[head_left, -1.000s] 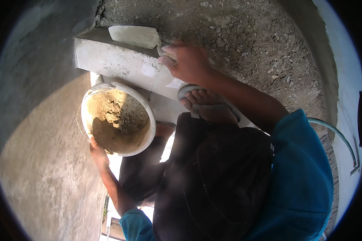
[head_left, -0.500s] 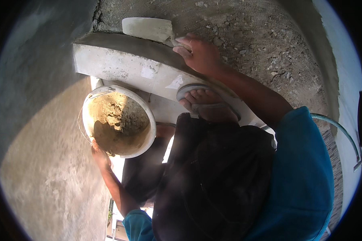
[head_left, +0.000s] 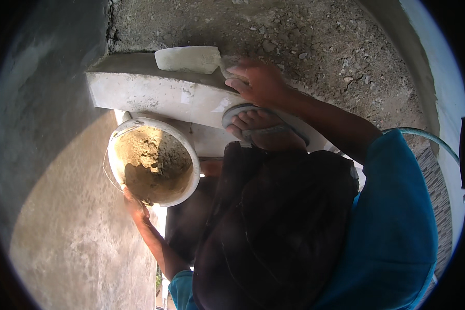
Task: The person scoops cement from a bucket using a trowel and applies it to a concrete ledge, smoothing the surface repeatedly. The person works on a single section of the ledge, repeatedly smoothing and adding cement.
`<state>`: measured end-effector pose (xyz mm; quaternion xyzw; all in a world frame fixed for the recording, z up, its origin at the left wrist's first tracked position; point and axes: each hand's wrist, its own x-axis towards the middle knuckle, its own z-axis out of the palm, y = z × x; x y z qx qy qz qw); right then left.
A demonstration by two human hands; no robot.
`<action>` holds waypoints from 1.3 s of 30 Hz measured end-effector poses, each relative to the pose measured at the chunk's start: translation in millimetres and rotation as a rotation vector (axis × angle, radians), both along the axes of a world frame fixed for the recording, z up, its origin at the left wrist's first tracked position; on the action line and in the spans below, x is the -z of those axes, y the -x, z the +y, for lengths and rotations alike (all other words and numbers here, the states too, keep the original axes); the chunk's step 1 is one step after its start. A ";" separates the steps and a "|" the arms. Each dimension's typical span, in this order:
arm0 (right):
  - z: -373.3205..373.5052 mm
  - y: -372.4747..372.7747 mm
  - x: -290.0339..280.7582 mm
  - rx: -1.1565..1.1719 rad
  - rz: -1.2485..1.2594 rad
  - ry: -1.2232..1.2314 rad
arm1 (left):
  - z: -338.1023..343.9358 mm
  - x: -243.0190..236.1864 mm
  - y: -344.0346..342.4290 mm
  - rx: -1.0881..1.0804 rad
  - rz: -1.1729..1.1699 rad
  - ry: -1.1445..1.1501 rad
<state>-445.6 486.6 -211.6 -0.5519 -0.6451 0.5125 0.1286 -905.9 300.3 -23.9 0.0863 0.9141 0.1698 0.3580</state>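
My right hand (head_left: 256, 81) is closed on the handle of a trowel (head_left: 187, 59). The trowel's broad, pale grey blade points left, over the top face of a concrete step (head_left: 150, 90); whether it touches the surface, I cannot tell. At the near left, my left hand (head_left: 134, 204) grips the lower left rim of a round white bucket (head_left: 195, 175), thumb over the edge and the other fingers mostly hidden. Inside the tilted bucket is grey-brown mortar (head_left: 151, 155), partly sunlit and partly in shadow. A thin wire handle hangs at the bucket's left side.
My sandalled foot (head_left: 258, 126) stands on the step, close to my right forearm. Beyond it lies rough ground with loose stones (head_left: 320, 46). A smooth plastered wall (head_left: 62, 206) rises along the left. A green hose (head_left: 423, 133) curves by a pale wall at right.
The view has shifted, so the step sits lower in it. The trowel has come slightly nearer to me, from the step's far edge to over its top. My left hand still grips the bucket.
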 end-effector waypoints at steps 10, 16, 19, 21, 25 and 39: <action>4.7 31.0 -96.5 -0.388 0.384 -0.059 | 13.5 -3.9 -0.4 0.031 0.000 0.008; 11.4 -16.6 -61.4 -0.083 0.109 -0.077 | 0.1 -1.8 10.8 0.105 -0.001 0.007; 7.7 -70.5 0.7 0.016 -0.218 0.145 | 7.3 -0.3 0.2 0.028 0.018 0.022; 1.2 -88.9 17.3 -0.024 -0.279 0.181 | 10.2 -4.3 -4.8 0.041 -0.006 0.067; -29.0 -92.5 42.8 -0.027 -0.300 0.067 | 0.8 -0.1 5.1 0.056 0.000 0.009; -56.9 -107.0 17.3 -0.078 -0.254 0.038 | 5.1 -2.7 0.9 0.168 0.080 0.069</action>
